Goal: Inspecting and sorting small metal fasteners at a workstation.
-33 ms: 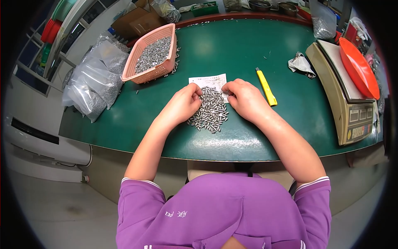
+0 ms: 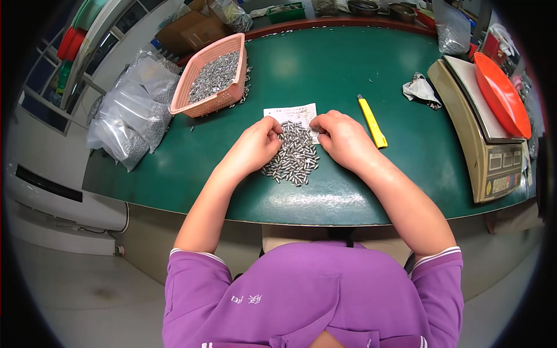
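Note:
A heap of small silvery metal pins (image 2: 296,159) lies on the green tabletop in front of me, its far part over a printed white paper slip (image 2: 296,112). At the heap's left side my left hand (image 2: 255,142) is closed, fingers curled in against the thumb; whatever is between them is hidden. Opposite it, my right hand (image 2: 345,136) has its fingers bent, with the tips at the slip's right edge in what looks like a pinch. To the right of that hand lies a yellow utility knife (image 2: 372,123).
A pink plastic basket (image 2: 213,105) full of similar metal pieces stands at the back left, beside filled clear bags (image 2: 125,124). On the right are a weighing scale (image 2: 464,116) with a red pan (image 2: 502,95) and a crumpled white bag (image 2: 420,90). A red ledge (image 2: 336,22) runs along the back.
The paper slip has shifted very slightly to the left. Both hands and the heap stay almost where they were.

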`<state>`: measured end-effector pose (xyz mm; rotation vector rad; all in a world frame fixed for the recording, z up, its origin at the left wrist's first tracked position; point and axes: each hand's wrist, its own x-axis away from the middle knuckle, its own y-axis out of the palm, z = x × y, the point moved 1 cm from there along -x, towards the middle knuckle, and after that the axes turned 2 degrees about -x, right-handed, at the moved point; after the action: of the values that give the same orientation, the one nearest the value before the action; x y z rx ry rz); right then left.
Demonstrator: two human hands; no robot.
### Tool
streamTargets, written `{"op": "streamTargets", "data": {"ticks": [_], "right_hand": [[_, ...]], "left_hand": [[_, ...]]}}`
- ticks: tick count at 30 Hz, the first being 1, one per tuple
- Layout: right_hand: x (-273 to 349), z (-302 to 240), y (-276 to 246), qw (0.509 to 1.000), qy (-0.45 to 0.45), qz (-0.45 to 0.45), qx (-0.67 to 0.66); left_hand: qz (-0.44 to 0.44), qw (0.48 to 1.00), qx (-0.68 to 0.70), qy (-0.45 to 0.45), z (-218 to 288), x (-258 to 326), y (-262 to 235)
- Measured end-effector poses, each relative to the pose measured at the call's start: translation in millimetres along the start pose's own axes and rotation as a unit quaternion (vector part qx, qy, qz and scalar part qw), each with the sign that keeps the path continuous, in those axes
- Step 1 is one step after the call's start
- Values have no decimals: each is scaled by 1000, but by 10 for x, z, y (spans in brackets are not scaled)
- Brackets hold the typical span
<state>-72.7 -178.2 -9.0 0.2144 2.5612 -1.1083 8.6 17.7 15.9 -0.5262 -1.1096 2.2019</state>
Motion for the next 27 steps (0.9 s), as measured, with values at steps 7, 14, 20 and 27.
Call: {"op": "streamTargets", "data": {"ticks": [7,14,20,27], "right_hand": [[-2,-12,-104,1000,14,-15,8],[131,-228,-270,977,54,-208,-11],[180,-251,-177,985,38,-169,6],[119,-160,-10,995,37,-82,-50]], "left_hand": [[-79,995,15,-60,-9,222,-266],[-157,981,-47,-105,90,351,-248],[-156,984,-28,-80,136,256,-152],[-119,990,41,-62,120,131,-57]]}}
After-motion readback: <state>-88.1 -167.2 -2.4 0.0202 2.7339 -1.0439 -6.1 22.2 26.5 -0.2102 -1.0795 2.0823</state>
